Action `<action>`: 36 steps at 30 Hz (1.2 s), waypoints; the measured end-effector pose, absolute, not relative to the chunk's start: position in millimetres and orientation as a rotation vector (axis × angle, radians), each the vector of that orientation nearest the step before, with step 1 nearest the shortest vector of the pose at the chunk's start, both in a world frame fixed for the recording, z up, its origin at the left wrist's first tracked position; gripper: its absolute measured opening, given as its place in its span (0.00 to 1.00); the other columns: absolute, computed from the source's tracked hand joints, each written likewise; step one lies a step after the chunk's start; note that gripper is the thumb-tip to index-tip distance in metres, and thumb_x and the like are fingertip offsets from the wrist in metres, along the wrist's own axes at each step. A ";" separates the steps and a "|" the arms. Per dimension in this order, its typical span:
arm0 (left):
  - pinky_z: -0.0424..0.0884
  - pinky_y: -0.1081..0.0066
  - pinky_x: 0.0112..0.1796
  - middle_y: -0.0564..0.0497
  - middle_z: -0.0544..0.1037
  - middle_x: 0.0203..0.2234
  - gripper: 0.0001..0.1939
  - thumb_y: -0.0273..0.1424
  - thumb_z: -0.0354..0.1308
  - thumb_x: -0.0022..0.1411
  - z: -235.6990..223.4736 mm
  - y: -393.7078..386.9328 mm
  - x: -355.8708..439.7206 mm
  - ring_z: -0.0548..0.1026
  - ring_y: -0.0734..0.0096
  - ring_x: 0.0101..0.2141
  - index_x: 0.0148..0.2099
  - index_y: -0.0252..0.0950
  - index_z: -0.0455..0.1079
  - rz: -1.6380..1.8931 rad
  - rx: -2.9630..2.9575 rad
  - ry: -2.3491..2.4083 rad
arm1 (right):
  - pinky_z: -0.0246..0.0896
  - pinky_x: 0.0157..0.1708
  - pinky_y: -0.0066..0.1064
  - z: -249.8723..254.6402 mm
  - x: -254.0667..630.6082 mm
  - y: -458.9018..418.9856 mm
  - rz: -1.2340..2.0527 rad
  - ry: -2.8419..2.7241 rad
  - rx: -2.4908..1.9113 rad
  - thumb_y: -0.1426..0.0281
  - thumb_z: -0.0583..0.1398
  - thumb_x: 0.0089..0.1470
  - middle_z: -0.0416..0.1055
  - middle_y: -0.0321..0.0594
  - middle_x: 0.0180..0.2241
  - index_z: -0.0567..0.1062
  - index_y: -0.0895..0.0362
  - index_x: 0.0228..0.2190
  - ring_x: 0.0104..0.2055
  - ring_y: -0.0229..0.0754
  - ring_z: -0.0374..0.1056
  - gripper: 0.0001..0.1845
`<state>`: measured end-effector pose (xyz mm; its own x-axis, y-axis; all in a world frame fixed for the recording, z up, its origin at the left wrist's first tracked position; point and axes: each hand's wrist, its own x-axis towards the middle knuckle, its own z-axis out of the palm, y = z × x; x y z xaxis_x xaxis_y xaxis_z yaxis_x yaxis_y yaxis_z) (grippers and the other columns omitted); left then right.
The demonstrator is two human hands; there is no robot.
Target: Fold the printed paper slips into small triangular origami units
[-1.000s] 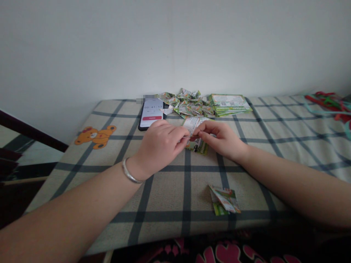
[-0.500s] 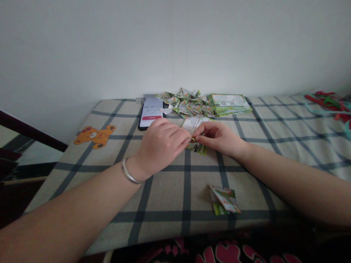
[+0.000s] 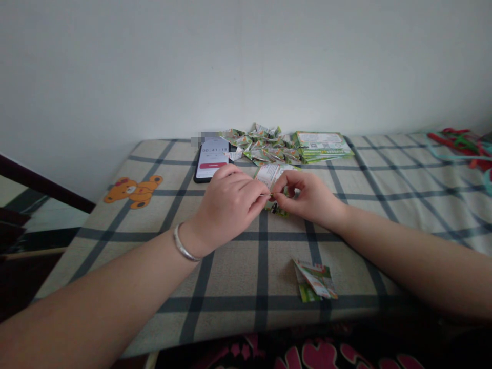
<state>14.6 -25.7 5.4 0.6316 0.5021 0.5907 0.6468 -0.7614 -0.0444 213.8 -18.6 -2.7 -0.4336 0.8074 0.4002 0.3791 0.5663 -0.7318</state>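
My left hand (image 3: pixel 234 202), with a silver bangle at the wrist, and my right hand (image 3: pixel 307 197) meet near the middle of the table. Both pinch the edge of a green and white printed paper (image 3: pixel 269 174) between thumb and fingers. Part of that sheet shows behind the fingers and a green part in front of them; the rest is covered by my hands. Nearer to me lies a folded piece of printed paper (image 3: pixel 315 282), apart from both hands.
Folded papers (image 3: pixel 265 146) form a pile near the wall, beside a stack of flat printed sheets (image 3: pixel 325 146). A phone (image 3: pixel 211 159) with a running timer lies left of them. An orange bear cutout (image 3: pixel 132 192) and red and green strips (image 3: pixel 461 146) rest on the checked tablecloth (image 3: pixel 238 266).
Both hands have shifted slightly to the right, still pinching the paper. My right hand's thumb and forefinger now form a rounder arch. The other papers have not moved.
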 end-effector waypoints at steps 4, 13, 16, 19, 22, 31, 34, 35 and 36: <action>0.65 0.60 0.44 0.52 0.77 0.25 0.11 0.30 0.51 0.67 6.2 -26.9 15.6 0.75 0.66 0.31 0.32 0.35 0.71 -0.833 -2.611 -0.958 | 0.56 0.29 0.27 -0.2 212.6 -23.1 0.477 -2.097 -0.966 0.74 0.60 0.47 0.71 0.34 0.25 0.70 0.57 0.23 0.28 0.35 0.65 0.03; 0.64 0.62 0.41 0.53 0.76 0.25 0.08 0.28 0.54 0.64 6.2 -29.7 16.6 0.74 0.66 0.31 0.31 0.36 0.70 -0.878 -2.625 -0.986 | 0.55 0.28 0.28 0.4 210.2 -25.3 0.428 -2.122 -1.033 0.74 0.59 0.47 0.71 0.35 0.25 0.70 0.57 0.24 0.27 0.35 0.63 0.03; 0.63 0.62 0.40 0.53 0.76 0.24 0.08 0.28 0.54 0.63 5.9 -29.7 16.5 0.73 0.66 0.31 0.30 0.36 0.70 -0.898 -2.626 -0.986 | 0.56 0.28 0.27 0.9 209.7 -23.6 0.538 -2.108 -1.024 0.74 0.59 0.47 0.70 0.34 0.24 0.69 0.56 0.24 0.27 0.34 0.63 0.03; 0.63 0.62 0.40 0.53 0.76 0.25 0.08 0.28 0.54 0.63 5.6 -28.1 16.9 0.73 0.67 0.31 0.31 0.36 0.71 -0.920 -2.633 -0.978 | 0.57 0.27 0.27 1.3 210.4 -22.0 0.630 -2.114 -1.024 0.73 0.59 0.47 0.70 0.33 0.24 0.69 0.56 0.24 0.26 0.33 0.62 0.02; 0.63 0.63 0.40 0.53 0.76 0.25 0.08 0.28 0.54 0.63 4.7 -25.9 17.0 0.73 0.67 0.31 0.31 0.36 0.71 -0.955 -2.643 -1.005 | 0.57 0.27 0.27 0.8 211.7 -20.2 0.676 -2.099 -1.029 0.73 0.59 0.47 0.69 0.33 0.24 0.69 0.56 0.25 0.25 0.33 0.61 0.03; 0.64 0.64 0.41 0.53 0.76 0.25 0.09 0.28 0.53 0.63 5.3 -25.0 15.7 0.72 0.68 0.31 0.30 0.37 0.71 -0.971 -2.647 -1.034 | 0.58 0.26 0.26 -6.0 211.6 -16.1 0.845 -1.996 -1.004 0.74 0.60 0.46 0.73 0.34 0.26 0.70 0.56 0.26 0.26 0.34 0.66 0.02; 0.64 0.63 0.42 0.53 0.77 0.25 0.09 0.28 0.53 0.63 6.1 -25.1 15.4 0.72 0.68 0.32 0.31 0.37 0.71 -0.968 -2.648 -1.033 | 0.60 0.26 0.25 -7.9 210.7 -16.4 0.971 -1.922 -0.981 0.75 0.60 0.47 0.77 0.36 0.27 0.70 0.56 0.27 0.27 0.35 0.70 0.03; 0.64 0.64 0.42 0.53 0.76 0.25 0.09 0.28 0.53 0.63 6.2 -25.0 15.3 0.72 0.68 0.31 0.31 0.37 0.71 -0.970 -2.645 -1.032 | 0.61 0.25 0.25 -8.0 210.4 -16.7 0.993 -1.905 -0.979 0.75 0.60 0.47 0.77 0.37 0.27 0.71 0.56 0.28 0.27 0.35 0.71 0.03; 0.64 0.64 0.42 0.54 0.76 0.25 0.08 0.28 0.53 0.63 6.2 -24.9 15.2 0.72 0.68 0.31 0.31 0.37 0.71 -0.974 -2.643 -1.029 | 0.61 0.25 0.25 -7.7 210.1 -17.0 1.004 -1.893 -0.980 0.76 0.60 0.46 0.77 0.37 0.27 0.71 0.56 0.28 0.27 0.35 0.72 0.04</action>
<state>15.2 -24.9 6.2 0.5554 0.5556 0.6187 0.6481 -0.7554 0.0965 210.1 -17.0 -7.7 -0.4119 0.8717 0.2655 0.2694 0.3948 -0.8784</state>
